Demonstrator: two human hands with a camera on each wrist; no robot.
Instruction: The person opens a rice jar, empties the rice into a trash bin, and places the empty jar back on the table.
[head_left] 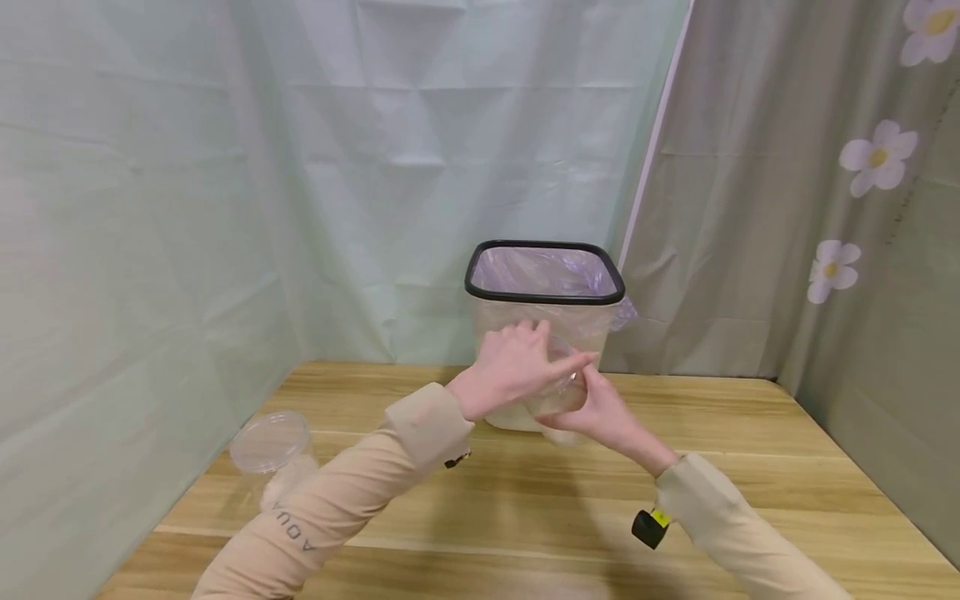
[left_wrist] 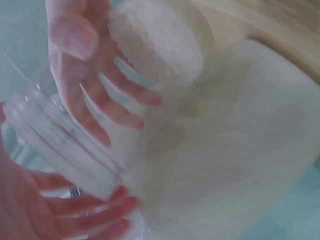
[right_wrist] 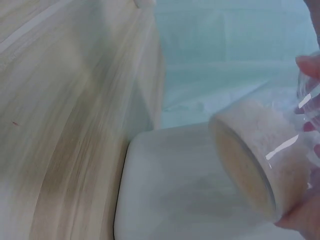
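Observation:
My right hand (head_left: 600,412) grips a clear jar (left_wrist: 155,40) with white grainy contents, its thumb and fingers spread around the wall. The jar is tilted, and its pale bottom (right_wrist: 245,170) shows in the right wrist view. My left hand (head_left: 513,367) is over the jar's upper end, fingers spread and fairly straight, fingertips right at the ridged clear rim (left_wrist: 65,150). In the head view the left thumb reaches across to the right hand's fingers. Both hands hide much of the jar there.
Behind the hands stands a pale bin (head_left: 495,317) with a black rim and a purple-tinted liner. Another clear jar (head_left: 288,475) with a lid and white contents is at the table's left, partly behind the left sleeve. Curtains (head_left: 420,183) surround the wooden table (head_left: 720,417).

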